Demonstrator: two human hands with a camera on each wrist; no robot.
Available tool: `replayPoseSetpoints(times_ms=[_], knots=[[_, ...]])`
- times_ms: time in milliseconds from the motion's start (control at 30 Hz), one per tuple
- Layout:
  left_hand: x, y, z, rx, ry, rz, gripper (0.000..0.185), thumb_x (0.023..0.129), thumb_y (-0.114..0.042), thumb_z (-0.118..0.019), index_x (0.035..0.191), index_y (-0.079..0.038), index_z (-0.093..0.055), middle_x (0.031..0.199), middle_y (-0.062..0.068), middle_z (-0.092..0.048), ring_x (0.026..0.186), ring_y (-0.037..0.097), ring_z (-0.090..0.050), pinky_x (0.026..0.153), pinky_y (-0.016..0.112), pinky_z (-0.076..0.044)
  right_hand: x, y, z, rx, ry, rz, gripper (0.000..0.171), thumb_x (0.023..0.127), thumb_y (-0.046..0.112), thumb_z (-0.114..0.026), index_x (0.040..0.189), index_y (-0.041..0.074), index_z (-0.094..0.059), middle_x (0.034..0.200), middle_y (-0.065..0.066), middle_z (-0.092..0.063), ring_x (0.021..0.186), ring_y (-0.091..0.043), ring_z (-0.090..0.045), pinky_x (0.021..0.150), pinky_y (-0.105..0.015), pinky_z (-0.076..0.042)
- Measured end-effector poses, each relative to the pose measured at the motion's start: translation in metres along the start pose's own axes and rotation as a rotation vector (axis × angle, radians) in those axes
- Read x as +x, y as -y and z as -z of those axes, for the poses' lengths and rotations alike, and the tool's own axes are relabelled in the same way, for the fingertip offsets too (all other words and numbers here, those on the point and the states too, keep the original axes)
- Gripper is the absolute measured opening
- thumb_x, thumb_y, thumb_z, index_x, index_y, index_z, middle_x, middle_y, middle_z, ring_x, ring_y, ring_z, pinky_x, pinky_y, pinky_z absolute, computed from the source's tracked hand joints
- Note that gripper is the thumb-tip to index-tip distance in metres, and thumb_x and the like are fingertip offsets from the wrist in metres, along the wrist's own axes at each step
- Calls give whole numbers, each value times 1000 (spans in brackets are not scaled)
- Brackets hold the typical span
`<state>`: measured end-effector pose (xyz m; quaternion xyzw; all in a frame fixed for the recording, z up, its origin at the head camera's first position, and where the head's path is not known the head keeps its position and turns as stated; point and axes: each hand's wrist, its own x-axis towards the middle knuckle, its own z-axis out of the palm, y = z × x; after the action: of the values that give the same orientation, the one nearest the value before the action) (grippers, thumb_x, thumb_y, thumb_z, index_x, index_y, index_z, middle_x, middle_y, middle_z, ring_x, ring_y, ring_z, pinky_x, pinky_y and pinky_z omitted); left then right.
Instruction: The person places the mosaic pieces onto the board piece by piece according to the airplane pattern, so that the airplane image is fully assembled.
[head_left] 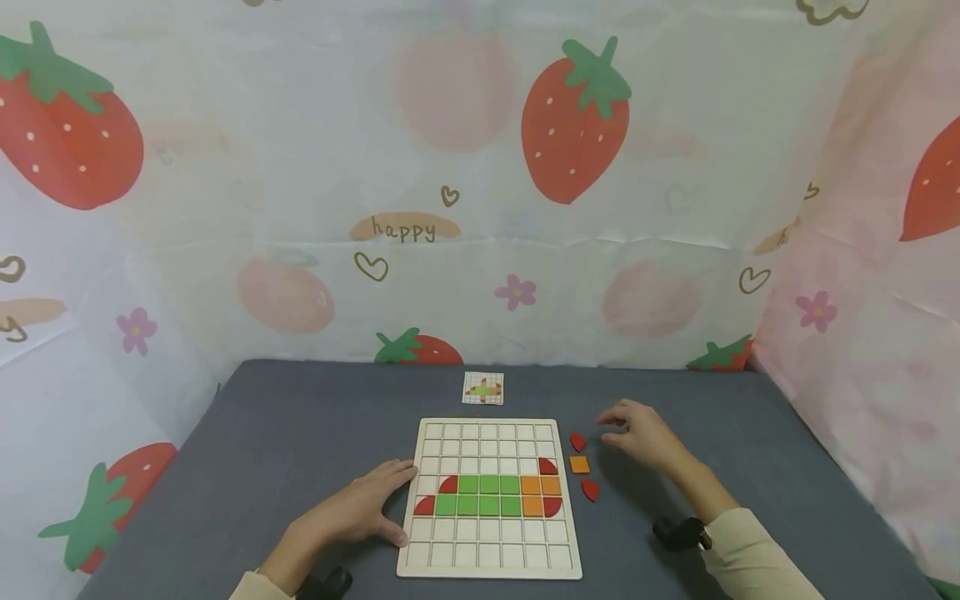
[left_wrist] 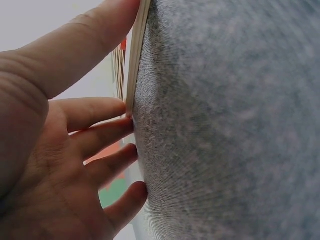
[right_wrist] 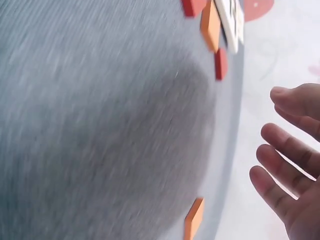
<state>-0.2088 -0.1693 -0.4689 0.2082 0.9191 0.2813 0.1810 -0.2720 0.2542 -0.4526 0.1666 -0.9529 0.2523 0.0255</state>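
Nearest the camera, the left hand (head_left: pixel 352 512) lies flat on the grey surface (head_left: pixel 255 450) against the left edge of the wooden grid board (head_left: pixel 489 567); its fingers (left_wrist: pixel 102 112) are straight and relaxed, tips touching the board's rim, thumb along the side, grasping nothing. On the board, two rows hold fitted pieces: green squares (head_left: pixel 477 494) in the middle, orange squares (head_left: pixel 541 495) to their right, and red quarter-round pieces (head_left: pixel 448 485) at the ends and one cell above the right end. Just right of the board, three loose pieces lie on the surface in a column, apart from one another: a red curved piece (head_left: pixel 591 489) nearest, an orange square (head_left: pixel 579 464) in the middle, and another red curved piece (head_left: pixel 577 441) beyond it. The right hand (head_left: pixel 637 433) hovers just right of that far red piece, its fingers (right_wrist: pixel 282 150) loosely curled and spread, empty; in the wrist view they are clear of the surface. Beyond the board's far edge, a small pattern card (head_left: pixel 483 387) lies flat on the surface. Behind and to both sides hangs a pale curtain (head_left: pixel 480 167) printed with strawberries, flowers and hearts.
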Motion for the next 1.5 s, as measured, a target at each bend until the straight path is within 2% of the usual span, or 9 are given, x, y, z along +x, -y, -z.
replayPoseSetpoints(times_ms=[233, 400, 633, 833, 1100, 1267, 1500], knots=[[-1, -1, 0, -1, 1, -1, 93, 62, -35, -79, 139, -10, -34, 146, 12, -31, 137, 33, -23, 102, 57, -26, -5, -19, 7, -29, 41, -2, 27, 79, 12, -67, 106, 7, -65, 104, -8, -59, 100, -30, -55, 81, -46, -47], [-1, -2, 0, -10, 7, 6, 93, 62, -35, -79, 139, -10, -34, 146, 12, -31, 137, 33, -23, 103, 57, -26, -8, -31, 12, -33, 48, -16, 29, 79, 12, -67, 107, 7, -65, 107, -10, -58, 100, -32, -55, 78, -44, -48], [-1, -2, 0, -19, 9, 10, 93, 62, -35, -79, 139, -10, -34, 146, 11, -31, 137, 33, -23, 103, 57, -26, -13, -47, 16, -30, 47, -31, 31, 74, 11, -71, 103, 3, -65, 98, -10, -59, 89, -26, -57, 73, -39, -48], [-1, -2, 0, -26, 8, 7, 92, 63, -34, -78, 140, -10, -34, 146, 11, -31, 136, 33, -23, 102, 57, -27, -14, -58, 17, -58, 78, -48, 30, 72, 10, -72, 101, 4, -66, 96, -9, -59, 88, -26, -58, 74, -41, -49], [1, 1, 0, -1, 6, 0, 93, 62, -37, -78, 140, -10, -34, 146, 12, -31, 137, 34, -22, 102, 60, -24, -10, -56, 21, -108, 119, 2, 24, 72, 0, -67, 95, 0, -69, 93, -11, -61, 86, -29, -58, 72, -41, -49], [1, 1, -1, 5, 2, 11, 93, 62, -37, -78, 139, -10, -35, 146, 12, -31, 137, 34, -23, 101, 62, -24, -11, -54, 20, -107, 152, -33, 25, 72, -3, -64, 96, 0, -69, 94, -11, -60, 89, -30, -58, 74, -42, -49], [2, 2, -2, 3, 2, 27, 94, 61, -37, -79, 139, -11, -35, 146, 11, -32, 137, 33, -23, 102, 61, -24, -12, -51, 20, -105, 145, -60, 24, 73, -1, -65, 96, 0, -69, 95, -11, -60, 89, -29, -58, 73, -41, -49]])
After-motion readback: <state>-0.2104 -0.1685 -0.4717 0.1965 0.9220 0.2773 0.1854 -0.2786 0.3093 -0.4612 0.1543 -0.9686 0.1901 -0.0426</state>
